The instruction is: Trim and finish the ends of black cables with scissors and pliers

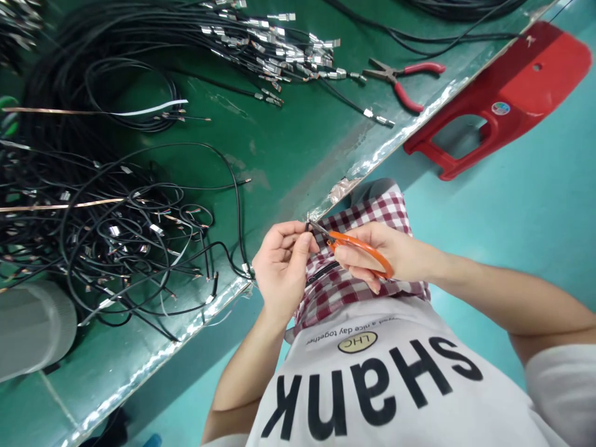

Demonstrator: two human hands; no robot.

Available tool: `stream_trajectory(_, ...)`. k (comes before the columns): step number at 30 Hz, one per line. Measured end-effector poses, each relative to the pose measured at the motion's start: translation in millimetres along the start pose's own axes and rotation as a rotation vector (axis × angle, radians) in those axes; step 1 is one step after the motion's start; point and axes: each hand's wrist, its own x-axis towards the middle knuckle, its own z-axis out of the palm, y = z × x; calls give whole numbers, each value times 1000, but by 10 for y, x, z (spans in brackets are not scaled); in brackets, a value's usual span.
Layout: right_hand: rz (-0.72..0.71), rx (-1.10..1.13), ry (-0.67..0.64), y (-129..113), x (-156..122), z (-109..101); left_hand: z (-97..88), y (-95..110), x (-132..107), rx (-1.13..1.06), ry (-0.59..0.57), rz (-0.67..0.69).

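My left hand is closed in a pinch on the end of a thin black wire, held above my lap just off the table edge. My right hand grips orange-handled scissors. The scissor tips meet the wire end right at my left fingertips. Both hands hover over my checked trousers, close to the green table's foil-taped edge.
Tangled black wires with metal terminals cover the green table. More terminal-tipped wires lie at the top, beside red-handled pliers. A red plastic stool stands on the teal floor. A grey cylinder sits at left.
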Motion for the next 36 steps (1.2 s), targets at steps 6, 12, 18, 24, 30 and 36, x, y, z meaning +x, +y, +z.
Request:
stream_trajectory(6,24,19,30,66,-62,-27,11,16,-10,-14,-24,-37)
stream_trajectory(12,-59,-34,21,96,-141,-51,7,29,3,-50,-26,-54)
stream_trajectory(18,-69,-95,-67,110,-97,-23,13,19,10,-45,-13,-32)
stream_trajectory(24,-111,-37,-116,183,-52,-24,-5,-12,15,-65,11,-23)
stream_trajectory(30,-80,73,-63,125,-25,31,7,-23,11,-56,8,-5)
stream_trajectory(36,-79,37,-20,115,-18,71,17,-28,12,-39,21,5)
